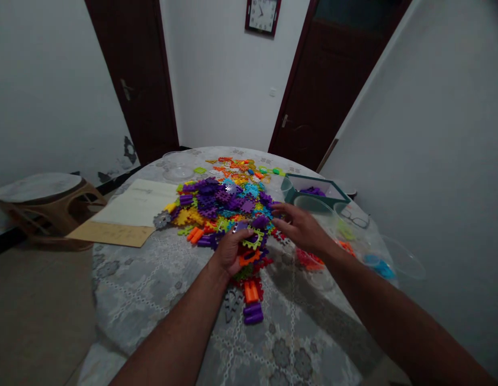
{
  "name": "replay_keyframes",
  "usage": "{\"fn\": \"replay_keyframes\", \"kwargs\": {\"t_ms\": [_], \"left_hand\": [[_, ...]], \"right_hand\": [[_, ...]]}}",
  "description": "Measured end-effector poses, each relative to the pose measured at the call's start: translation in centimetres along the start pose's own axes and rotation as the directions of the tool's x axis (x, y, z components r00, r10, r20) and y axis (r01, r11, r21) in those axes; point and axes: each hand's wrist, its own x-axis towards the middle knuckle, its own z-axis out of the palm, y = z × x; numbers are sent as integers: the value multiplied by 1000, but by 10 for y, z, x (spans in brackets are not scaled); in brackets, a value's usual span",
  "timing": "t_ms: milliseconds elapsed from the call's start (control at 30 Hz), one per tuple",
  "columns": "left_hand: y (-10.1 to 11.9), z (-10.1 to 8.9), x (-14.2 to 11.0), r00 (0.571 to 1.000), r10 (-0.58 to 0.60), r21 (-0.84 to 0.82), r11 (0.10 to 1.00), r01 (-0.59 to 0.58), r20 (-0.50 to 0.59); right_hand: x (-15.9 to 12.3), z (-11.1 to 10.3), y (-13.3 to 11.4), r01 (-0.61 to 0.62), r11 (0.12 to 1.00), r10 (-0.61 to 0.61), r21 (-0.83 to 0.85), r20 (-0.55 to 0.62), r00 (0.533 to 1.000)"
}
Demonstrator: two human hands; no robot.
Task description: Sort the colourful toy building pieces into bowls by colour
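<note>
I'm standing at a round table [313, 343] covered with a grey lace-patterned cloth, in a room with a white wall [228, 91], a wall clock [262, 16] high on it, and a dark wooden door [132, 69] on either side. A round-topped stool [43, 198] stands beyond the table's left edge. On the table, a sheet of paper [136, 203] lies on a brown envelope [112, 234] to the left, while a teal box [317, 193] holding purple pieces sits to the right, with eyeglasses [355, 217] and a clear plastic bowl [403, 257] beyond it. In the middle of the table is a big heap of multicoloured plastic gear pieces [220, 206], trailing toward me in a strip of orange and purple bars. My left hand [232, 252] is curled down at the heap's near edge, its fingers [243, 233] on a purple piece beside a lime-green gear ring [253, 238] and above an orange ring [249, 258]; I can't tell whether it's gripping anything. My right hand [299, 228] is open, fingers loosely spread, just over the heap's right side.
</note>
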Motion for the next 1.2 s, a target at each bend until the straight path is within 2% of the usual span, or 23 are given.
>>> {"fn": "replay_keyframes", "kwargs": {"t_ms": [100,233,400,567,900,1067,1200], "left_hand": [[0,1,-1,999,6,5,1000,-6,41],[-3,1,1,999,31,15,999,-32,37],[-6,-2,3,999,15,29,999,-16,41],[-7,-2,2,1000,-2,71,997,3,-12],[-6,-1,1,999,32,85,996,-31,-9],[-6,-2,1,998,61,88,994,-60,-13],[-6,-2,0,1000,21,74,997,-20,-16]], "right_hand": [[-10,20,-13,69,989,-74,-127,-37,997],[-13,30,-14,62,987,-73,-150,-71,995],[-18,28,-8,-50,997,47,-56,-42,998],[-25,25,-1,-121,993,121,4,-60,991],[-30,17,-1,-142,989,143,28,-35,989],[-25,21,7,-182,966,182,185,15,983],[-21,22,10,-250,905,233,345,92,968]]}}
